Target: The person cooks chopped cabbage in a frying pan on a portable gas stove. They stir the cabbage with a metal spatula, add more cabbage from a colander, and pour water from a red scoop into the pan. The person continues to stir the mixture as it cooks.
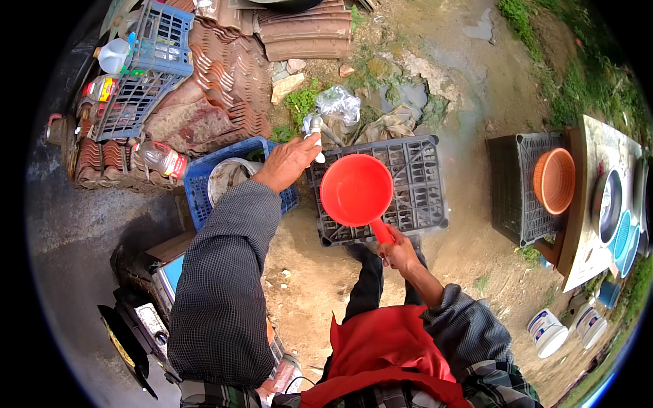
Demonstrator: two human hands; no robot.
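My right hand [400,254] is closed round the handle of a red plastic water dipper [356,192], whose round bowl faces up. No water shows clearly in the bowl. Below the dipper stands a black plastic crate [420,187] with a lattice top. Ahead and to the left, my left hand [289,164] reaches a water tap [316,126] with a white lever, its fingers closed at the lever. Part of the lever is hidden by the fingers. The tap is just beyond the dipper's far left rim.
Left of the crate is a blue basket [197,178] holding a white bucket [228,175]. Stacked roof tiles [228,81], a blue crate [163,41] and a clear bottle [163,158] lie far left. At right are another black crate [513,183], an orange basket [554,180] and a table [585,224].
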